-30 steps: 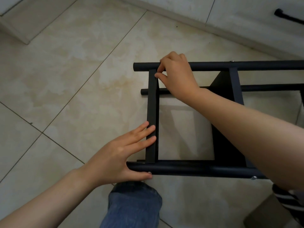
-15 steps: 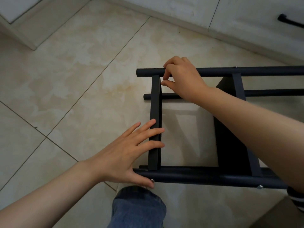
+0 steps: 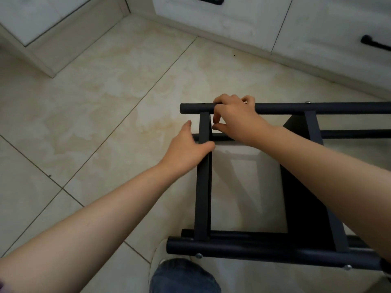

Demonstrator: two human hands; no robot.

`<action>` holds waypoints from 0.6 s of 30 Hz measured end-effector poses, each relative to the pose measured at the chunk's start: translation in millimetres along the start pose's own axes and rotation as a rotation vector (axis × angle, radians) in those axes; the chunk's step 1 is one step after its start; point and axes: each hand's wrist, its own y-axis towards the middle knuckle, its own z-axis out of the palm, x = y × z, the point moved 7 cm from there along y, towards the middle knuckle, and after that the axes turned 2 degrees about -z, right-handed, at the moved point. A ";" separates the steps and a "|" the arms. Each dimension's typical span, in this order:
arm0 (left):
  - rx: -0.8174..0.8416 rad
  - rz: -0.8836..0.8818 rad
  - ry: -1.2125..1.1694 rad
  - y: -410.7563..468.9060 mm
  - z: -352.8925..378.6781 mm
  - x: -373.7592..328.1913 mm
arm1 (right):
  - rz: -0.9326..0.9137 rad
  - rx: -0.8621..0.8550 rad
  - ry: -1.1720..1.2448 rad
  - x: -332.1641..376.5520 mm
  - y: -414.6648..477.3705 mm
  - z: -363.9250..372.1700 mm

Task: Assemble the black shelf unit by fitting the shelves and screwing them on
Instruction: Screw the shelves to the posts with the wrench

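I see the black shelf unit (image 3: 275,250) lying on its side on the tiled floor (image 3: 105,102). At the unit's far end, my left hand (image 3: 186,151) clasps the end shelf (image 3: 203,187), with the thumb hooked over its upper edge. My right hand (image 3: 237,119) curls its fingers over the unit's far pole (image 3: 338,107), just beside that shelf's corner.

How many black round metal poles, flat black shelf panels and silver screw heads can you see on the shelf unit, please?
Black round metal poles: 4
Flat black shelf panels: 2
Silver screw heads: 3
Total: 9
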 end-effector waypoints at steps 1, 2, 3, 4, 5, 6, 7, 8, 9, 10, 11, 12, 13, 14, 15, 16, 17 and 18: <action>0.002 -0.030 0.021 7.4 3.9 -6.2 | -0.012 0.017 -0.028 0.7 0.7 0.2; -0.011 -0.052 0.037 13.4 6.9 -12.5 | -0.028 0.038 -0.052 1.2 1.3 0.1; -0.025 -0.061 0.055 18.3 9.6 -18.2 | -0.046 0.058 -0.073 1.6 2.0 -0.4; -0.040 -0.066 0.079 22.1 12.3 -23.1 | -0.066 0.075 -0.094 1.2 2.5 -1.4; -0.060 -0.078 0.109 24.8 14.3 -26.3 | -0.086 0.090 -0.110 0.3 2.8 -2.7; -0.087 -0.089 0.136 26.5 15.4 -28.6 | -0.101 0.101 -0.118 -0.7 2.7 -4.1; -0.121 -0.096 0.157 28.2 15.5 -30.0 | -0.112 0.108 -0.115 -1.6 2.3 -5.5; -0.156 -0.099 0.172 29.5 15.1 -30.7 | -0.117 0.111 -0.102 -2.0 1.8 -6.8; -0.186 -0.098 0.183 29.8 14.7 -31.2 | -0.117 0.112 -0.087 -2.3 1.4 -7.6; -0.210 -0.094 0.193 30.0 14.9 -31.1 | -0.117 0.111 -0.080 -2.2 1.2 -7.9; -0.228 -0.087 0.209 30.0 15.4 -31.8 | -0.115 0.109 -0.085 -2.0 1.1 -7.8; -0.245 -0.076 0.232 30.5 15.5 -33.1 | -0.112 0.107 -0.097 -1.7 1.1 -7.5; -0.259 -0.066 0.255 30.3 15.5 -34.6 | -0.107 0.106 -0.111 -1.4 1.0 -6.9; -0.271 -0.060 0.272 30.5 15.6 -35.8 | -0.103 0.106 -0.122 -0.8 0.8 -6.2; -0.279 -0.060 0.280 30.4 15.2 -35.4 | -0.104 0.102 -0.129 -0.2 0.5 -5.7; -0.288 -0.068 0.274 31.0 15.2 -34.6 | -0.107 0.097 -0.136 0.1 0.0 -5.4; -0.300 -0.077 0.262 31.3 15.6 -34.2 | -0.111 0.092 -0.140 -0.2 -0.7 -5.6; -0.311 -0.085 0.252 32.2 16.1 -33.2 | -0.113 0.091 -0.142 -0.1 -1.1 -5.2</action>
